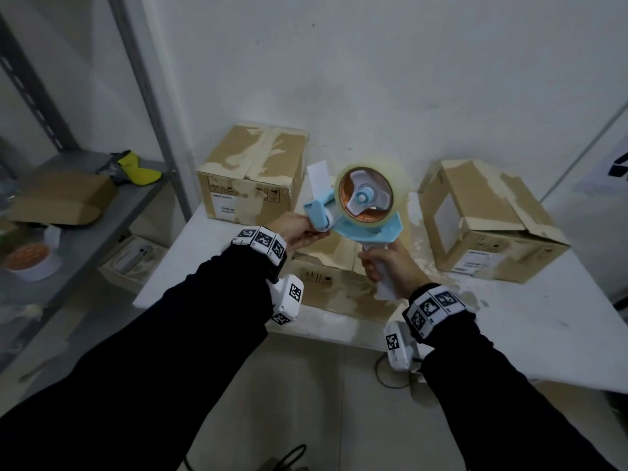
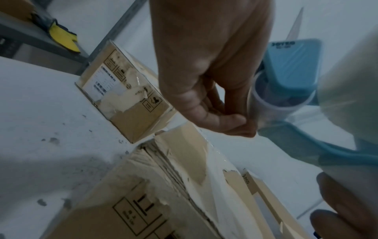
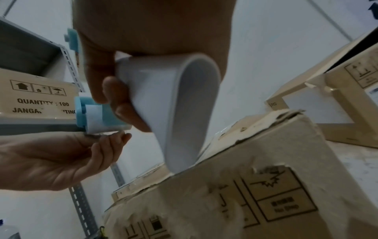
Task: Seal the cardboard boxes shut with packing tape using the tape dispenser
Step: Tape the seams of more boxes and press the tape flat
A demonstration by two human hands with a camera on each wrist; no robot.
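Observation:
A light-blue tape dispenser (image 1: pixel 368 229) with a clear tape roll (image 1: pixel 365 195) is held up over the middle cardboard box (image 1: pixel 326 280). My right hand (image 1: pixel 380 266) grips its white handle (image 3: pixel 169 105). My left hand (image 1: pixel 317 232) is at the dispenser's front end, thumb and fingertips (image 2: pixel 235 124) pinching the tape end by the roller (image 3: pixel 96 119). The middle box's top is torn and its flaps (image 2: pixel 204 169) lie closed under old tape. A taped box (image 1: pixel 251 178) stands at the back left. A box (image 1: pixel 489 226) with raised flaps stands on the right.
The boxes sit on a white table (image 1: pixel 543 334) against a white wall. A grey metal shelf (image 1: pixel 85 212) on the left carries flat cardboard (image 1: pixel 57 198), a yellow glove (image 1: pixel 136 168) and a tape roll (image 1: pixel 32 261). A cable (image 1: pixel 387 375) lies on the floor below.

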